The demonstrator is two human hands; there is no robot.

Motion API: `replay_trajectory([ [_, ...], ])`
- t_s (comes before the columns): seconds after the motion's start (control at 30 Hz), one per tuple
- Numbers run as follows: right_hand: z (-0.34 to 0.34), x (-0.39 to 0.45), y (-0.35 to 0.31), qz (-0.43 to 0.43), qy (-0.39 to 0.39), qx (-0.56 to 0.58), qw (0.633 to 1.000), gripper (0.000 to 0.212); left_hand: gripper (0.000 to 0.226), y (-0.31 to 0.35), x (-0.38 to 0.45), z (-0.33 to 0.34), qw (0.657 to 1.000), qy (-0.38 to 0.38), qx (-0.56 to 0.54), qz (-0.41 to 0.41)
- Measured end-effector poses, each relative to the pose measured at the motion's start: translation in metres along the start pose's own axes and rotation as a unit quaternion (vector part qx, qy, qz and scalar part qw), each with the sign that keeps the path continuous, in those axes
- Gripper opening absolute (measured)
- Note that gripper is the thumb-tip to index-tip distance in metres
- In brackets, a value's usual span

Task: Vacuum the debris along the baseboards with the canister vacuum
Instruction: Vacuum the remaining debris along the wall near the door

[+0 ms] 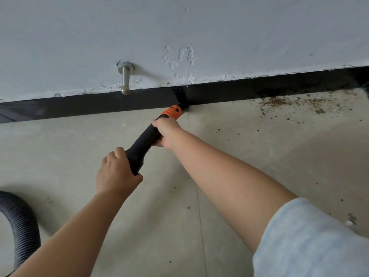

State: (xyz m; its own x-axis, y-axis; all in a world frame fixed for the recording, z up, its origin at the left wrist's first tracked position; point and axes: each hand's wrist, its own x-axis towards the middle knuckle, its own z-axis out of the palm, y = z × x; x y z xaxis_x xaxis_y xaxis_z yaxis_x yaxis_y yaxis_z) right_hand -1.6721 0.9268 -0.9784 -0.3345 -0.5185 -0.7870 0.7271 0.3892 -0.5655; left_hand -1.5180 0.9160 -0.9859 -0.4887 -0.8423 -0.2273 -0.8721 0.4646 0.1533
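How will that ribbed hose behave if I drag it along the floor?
The hose probably flexes easily: it already lies in a curve. Its ribs may snag slightly on the gritty floor. It likely trails wherever the wand goes, held by the left hand and right hand.

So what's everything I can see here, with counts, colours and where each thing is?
black vacuum wand with orange collar: one, centre, tip at the baseboard
ribbed grey vacuum hose: one, lower left, on the floor
glossy black baseboard: one strip, along the wall foot
brown crumbly debris: scattered patch, right, by the baseboard
silver metal door stopper: one, on the wall, left of centre
pale plastered wall: one, top, chipped near the bottom
beige tiled floor: lower part of view
light blue sleeve: one, lower right
hands: left hand grips the wand's rear end; right hand grips it near the collar
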Motion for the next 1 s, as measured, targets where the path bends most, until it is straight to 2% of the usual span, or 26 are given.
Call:
replay_trajectory([
  [0.47,-0.120,-0.003,-0.029,-0.036,0.121,0.069,0.990,0.045,0.042,0.113,0.007,0.026,0.992,-0.025,0.003,0.124],
  [1.0,-0.224,-0.005,-0.059,-0.072,0.172,0.112,0.976,0.042,0.047,0.214,0.014,0.049,0.982,-0.058,0.004,0.181],
])
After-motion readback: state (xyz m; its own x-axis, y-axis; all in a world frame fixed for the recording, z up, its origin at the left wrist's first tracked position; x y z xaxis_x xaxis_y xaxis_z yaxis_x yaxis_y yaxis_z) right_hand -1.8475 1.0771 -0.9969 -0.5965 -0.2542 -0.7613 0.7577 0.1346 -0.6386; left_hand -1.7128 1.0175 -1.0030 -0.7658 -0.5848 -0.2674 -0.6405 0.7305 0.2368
